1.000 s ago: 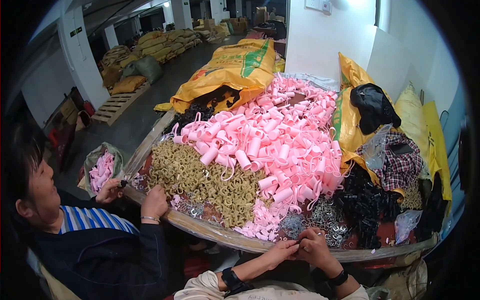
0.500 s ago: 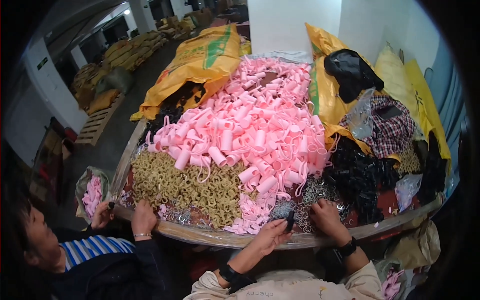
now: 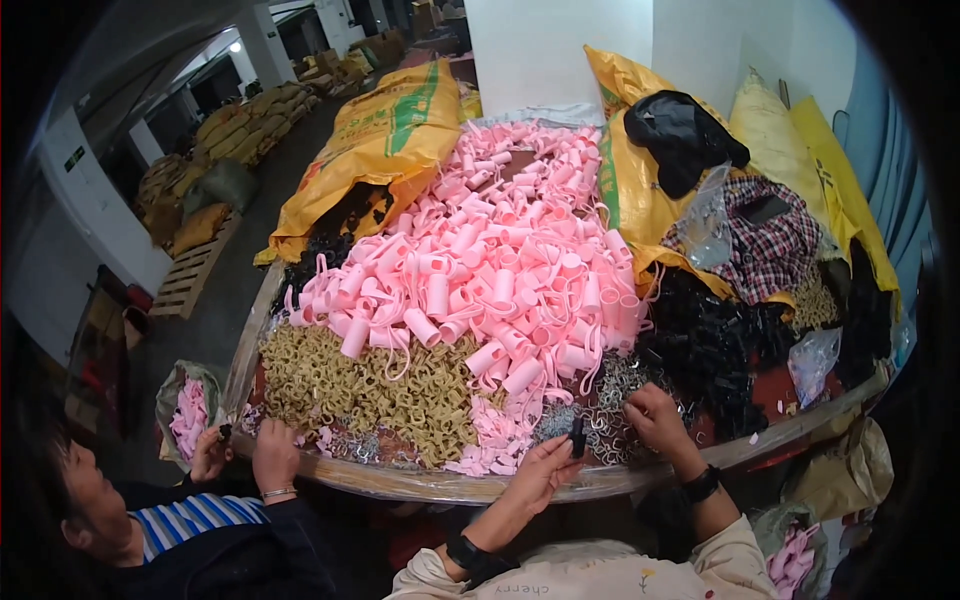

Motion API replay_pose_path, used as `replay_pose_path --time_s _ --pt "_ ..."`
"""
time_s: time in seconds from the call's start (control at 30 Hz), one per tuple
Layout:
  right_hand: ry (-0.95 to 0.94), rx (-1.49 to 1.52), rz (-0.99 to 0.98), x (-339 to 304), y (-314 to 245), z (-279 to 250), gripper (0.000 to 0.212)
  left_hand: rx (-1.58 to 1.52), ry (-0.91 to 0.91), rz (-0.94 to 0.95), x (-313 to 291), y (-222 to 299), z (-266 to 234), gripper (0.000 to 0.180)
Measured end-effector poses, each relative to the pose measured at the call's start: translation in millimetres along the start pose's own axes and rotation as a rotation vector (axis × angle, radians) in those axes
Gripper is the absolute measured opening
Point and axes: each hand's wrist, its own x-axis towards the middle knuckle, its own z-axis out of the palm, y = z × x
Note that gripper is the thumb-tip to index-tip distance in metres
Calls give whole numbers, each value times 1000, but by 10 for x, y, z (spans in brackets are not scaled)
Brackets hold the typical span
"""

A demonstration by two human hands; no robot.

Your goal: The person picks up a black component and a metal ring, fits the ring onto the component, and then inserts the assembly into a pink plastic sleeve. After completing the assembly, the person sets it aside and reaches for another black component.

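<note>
While both hands (image 3: 600, 445) pinch one black clip (image 3: 577, 437), a bag (image 3: 172, 400) holds pink tubes (image 3: 188, 418).

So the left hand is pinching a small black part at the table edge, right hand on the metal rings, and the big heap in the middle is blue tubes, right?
Not quite. In the head view, the heap of tubes is pink, not blue. The rest holds: the left hand pinches a small black part at the table edge, and the right hand rests on the metal rings.

Left hand (image 3: 540, 470) raised palm-up, fingers curled, right hand (image 3: 655, 418) fingers bent downward, both wrists banded.
</note>
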Motion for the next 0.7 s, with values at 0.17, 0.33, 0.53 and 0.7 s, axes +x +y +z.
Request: replay_pose_path --time_s 0.17,0.33,0.53,0.7 --pt "-192 494 323 32 86 79 18 -13 7 37 -17 80 108 21" --pt "-272 539 464 87 58 71 21 10 64 75 -27 133 99 22" --pt "-395 881 518 72 -84 19 20 -24 16 74 3 120 73 23" --pt "-507 952 501 35 -164 48 19 -47 6 88 2 85 85 23"
